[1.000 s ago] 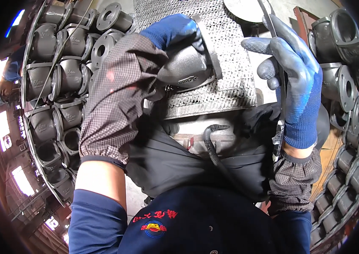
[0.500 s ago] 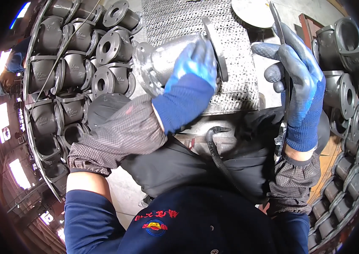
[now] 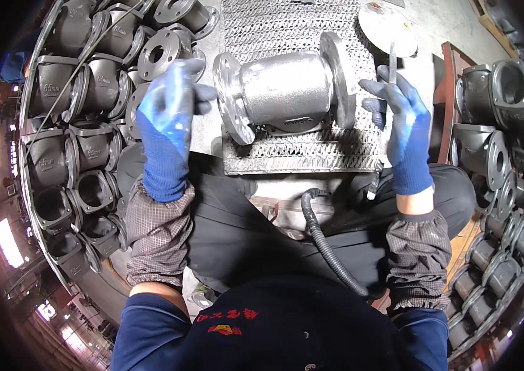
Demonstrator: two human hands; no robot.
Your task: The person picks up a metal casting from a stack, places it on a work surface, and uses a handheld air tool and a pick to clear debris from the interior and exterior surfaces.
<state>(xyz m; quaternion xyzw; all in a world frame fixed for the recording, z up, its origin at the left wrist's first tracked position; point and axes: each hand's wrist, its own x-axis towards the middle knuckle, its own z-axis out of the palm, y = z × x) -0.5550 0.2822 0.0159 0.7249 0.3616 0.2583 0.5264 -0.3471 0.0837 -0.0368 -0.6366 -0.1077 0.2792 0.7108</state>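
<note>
Left hand [image 3: 166, 120] has let go of the flanged casting [image 3: 287, 89], fingers spread.

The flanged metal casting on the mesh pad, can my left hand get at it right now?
Probably yes: the left hand hovers open beside the casting's near flange, and nothing lies between them on the mesh pad.

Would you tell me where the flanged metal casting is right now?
In the head view, the flanged casting lies on its side on the mesh pad, between the left hand and right hand.
</note>
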